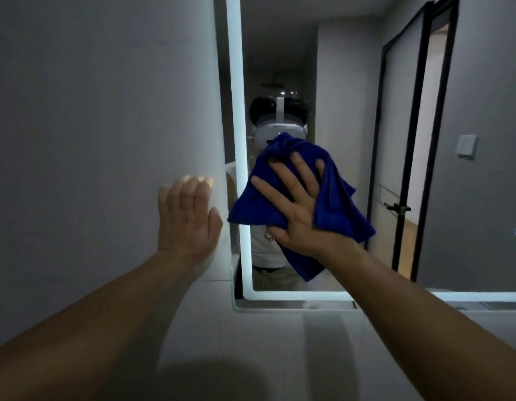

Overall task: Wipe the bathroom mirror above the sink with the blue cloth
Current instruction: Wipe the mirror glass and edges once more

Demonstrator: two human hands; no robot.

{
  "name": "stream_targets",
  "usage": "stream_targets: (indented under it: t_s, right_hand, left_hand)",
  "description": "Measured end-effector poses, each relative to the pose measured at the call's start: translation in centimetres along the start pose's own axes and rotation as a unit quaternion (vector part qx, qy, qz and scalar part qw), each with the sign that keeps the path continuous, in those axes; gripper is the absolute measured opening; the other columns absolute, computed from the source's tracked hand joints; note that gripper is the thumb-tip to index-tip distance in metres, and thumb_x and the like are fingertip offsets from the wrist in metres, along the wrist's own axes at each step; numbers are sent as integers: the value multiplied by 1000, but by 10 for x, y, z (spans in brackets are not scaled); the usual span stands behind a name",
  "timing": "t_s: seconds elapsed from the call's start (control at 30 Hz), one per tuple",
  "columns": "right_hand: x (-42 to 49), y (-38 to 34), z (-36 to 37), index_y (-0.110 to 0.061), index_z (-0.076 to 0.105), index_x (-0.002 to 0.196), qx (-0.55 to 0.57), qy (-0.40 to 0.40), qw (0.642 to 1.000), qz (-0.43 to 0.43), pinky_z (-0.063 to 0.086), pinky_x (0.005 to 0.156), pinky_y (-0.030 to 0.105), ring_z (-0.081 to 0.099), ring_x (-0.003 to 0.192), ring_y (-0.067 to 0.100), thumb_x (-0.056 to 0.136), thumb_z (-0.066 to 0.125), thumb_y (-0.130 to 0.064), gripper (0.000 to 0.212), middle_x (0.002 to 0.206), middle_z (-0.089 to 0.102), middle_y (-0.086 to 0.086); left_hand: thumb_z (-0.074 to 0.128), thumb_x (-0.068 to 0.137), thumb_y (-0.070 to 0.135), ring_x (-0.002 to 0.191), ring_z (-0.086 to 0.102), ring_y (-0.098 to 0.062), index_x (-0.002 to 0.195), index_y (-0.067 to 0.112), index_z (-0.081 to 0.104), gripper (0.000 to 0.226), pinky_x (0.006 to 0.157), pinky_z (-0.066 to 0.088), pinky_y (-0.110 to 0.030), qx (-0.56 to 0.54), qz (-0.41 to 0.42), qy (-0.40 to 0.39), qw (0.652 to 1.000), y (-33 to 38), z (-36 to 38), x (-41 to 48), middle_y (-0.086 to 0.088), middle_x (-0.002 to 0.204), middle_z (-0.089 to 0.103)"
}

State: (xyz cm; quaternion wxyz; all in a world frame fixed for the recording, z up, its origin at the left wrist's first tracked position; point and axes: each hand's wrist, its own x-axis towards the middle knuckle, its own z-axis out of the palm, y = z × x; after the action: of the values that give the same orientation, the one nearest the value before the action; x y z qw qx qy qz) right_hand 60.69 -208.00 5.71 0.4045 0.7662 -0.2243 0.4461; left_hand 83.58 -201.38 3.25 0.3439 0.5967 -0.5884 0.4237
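The mirror (352, 82) has a lit white border along its left and bottom edges. My right hand (297, 206) presses the crumpled blue cloth (340, 209) flat against the glass near the mirror's lower left corner, fingers spread and straight. Folds of the cloth hang below and to the right of the palm. My left hand (187, 215) rests flat on the grey wall just left of the mirror's edge, fingers straight and together.
The grey wall (91, 111) fills the left side. The mirror reflects a person wearing a white headset, a black-framed door (407, 157) and a wall switch (466, 146). A pale ledge (279, 328) runs below the mirror.
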Motion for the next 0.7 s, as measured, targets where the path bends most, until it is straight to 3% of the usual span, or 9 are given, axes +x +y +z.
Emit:
stream_targets:
  t_s: [0.07,0.17,0.27,0.33,0.37,0.47,0.57,0.63,0.7]
  right_hand:
    - [3,-1,1,-25,37,151,-3,1,1000,15,1,120,57,10,150,34,86,57,-50,72,160,25,8]
    - [-32,-26,13,-24,36,150,1,-5,997,77,-2,120,57,8,151,35,85,54,-53,74,160,22,8]
    - [-51,-18,14,-26,39,150,4,-38,998,-54,0,121,56,10,151,32,92,49,-53,65,162,22,5]
    - [-23,14,1,-27,39,151,11,-47,990,-134,-1,121,55,13,151,33,92,47,-53,64,161,24,5]
    - [3,34,-7,-28,35,151,2,-34,991,-131,-2,121,54,13,151,34,90,47,-53,67,161,25,4]
    - [103,89,-33,-34,26,152,-24,59,996,66,-6,120,51,8,149,33,81,48,-55,77,160,20,5]
    - [169,110,-61,-35,16,156,-36,82,959,270,-6,119,52,0,150,31,87,42,-57,76,165,8,5]
    - [170,89,-58,-33,7,158,-71,70,946,308,-5,120,55,-3,151,32,91,37,-59,77,166,1,5]
    - [145,56,-47,-32,9,158,-75,51,973,214,-4,120,55,0,151,33,91,35,-62,78,166,7,6]
  left_hand:
    - [31,95,28,128,43,-42,135,7,39,46,113,27,-58,0,19,29,999,-7,-12,28,-21,137,46]
    - [34,95,31,145,26,-37,148,8,30,58,120,18,-55,10,-13,49,999,-11,-30,81,-17,156,29]
    - [21,99,37,154,-1,-28,158,15,7,64,123,6,-51,60,-31,51,996,-16,-47,138,-9,167,1]
    - [17,103,38,153,-7,-26,159,18,3,61,124,3,-50,60,-56,60,995,-19,-64,182,-6,167,-6]
    - [18,104,39,153,-7,-25,159,19,3,60,124,3,-50,51,-66,58,995,-20,-72,202,-6,167,-6]
    - [13,102,40,154,-4,-26,159,21,2,61,123,8,-52,36,-52,48,997,-28,-79,238,-7,167,-5]
    - [-5,99,45,154,-4,-27,158,23,-6,64,123,9,-51,68,-51,62,994,-31,-66,235,-7,167,-7]
    - [-2,99,45,154,-5,-27,159,22,-5,63,124,7,-49,65,-57,61,994,-32,-61,234,-8,167,-7]
    - [1,101,43,154,-3,-28,159,21,-2,62,124,7,-49,70,-57,71,993,-31,-63,234,-8,167,-5]
